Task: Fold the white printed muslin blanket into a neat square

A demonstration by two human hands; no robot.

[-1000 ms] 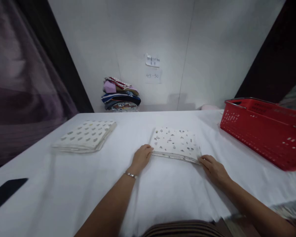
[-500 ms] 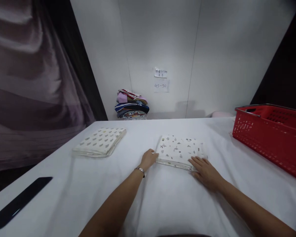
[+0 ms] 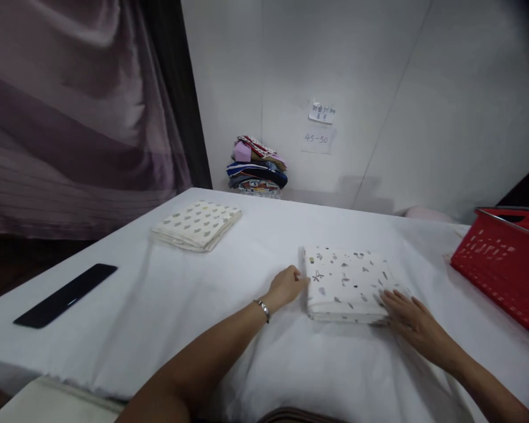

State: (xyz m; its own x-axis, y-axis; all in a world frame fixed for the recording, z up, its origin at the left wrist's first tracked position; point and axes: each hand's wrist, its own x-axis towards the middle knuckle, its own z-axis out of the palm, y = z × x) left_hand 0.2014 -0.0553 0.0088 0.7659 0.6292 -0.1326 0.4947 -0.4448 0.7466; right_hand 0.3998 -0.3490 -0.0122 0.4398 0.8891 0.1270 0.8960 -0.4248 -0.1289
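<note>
In front of me lies a folded white cloth [image 3: 348, 279] printed with small grey leaves, flowers and other shapes. At its left edge is my left hand [image 3: 287, 286], wearing a metal bracelet [image 3: 263, 309], its fingers bent and closed at the border of the cloth. My right hand [image 3: 417, 324] rests flat on the near right corner, fingers stretched out and touching the fabric. A second folded cloth [image 3: 198, 223], cream with rows of grey-green motifs, sits farther back on the left, apart from both hands.
A white-covered table [image 3: 211, 282] carries everything. At left is a flat black slab [image 3: 66, 295]; a red basket [image 3: 506, 264] stands at right. Beyond the far edge, stacked folded fabrics [image 3: 258, 167] lean by the wall, below paper labels [image 3: 318, 140]. A curtain [image 3: 83, 117] hangs at left.
The view has turned and tilted, so the table contents appear shifted. Both hands stay at the printed cloth's two sides, the right still flat on its corner.
</note>
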